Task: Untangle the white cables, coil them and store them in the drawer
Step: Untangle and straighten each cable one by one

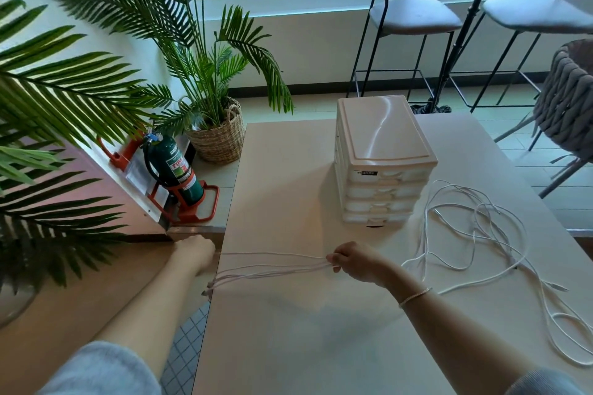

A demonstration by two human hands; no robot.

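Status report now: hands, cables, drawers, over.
Right hand pinches several white cable strands; left hand holds one strand taut past the table edge. Loose cables lie tangled on the right. Drawer unit closed; nothing blocks it.

Two bare arms, sleeves pushed up high. Soft grey sleeve (106, 369) on the left arm, fuzzy like a sweater. Bit of the same grey sleeve (542, 383) on the right arm. Thin white bead bracelet (414, 297) round the right wrist, with tiny round beads
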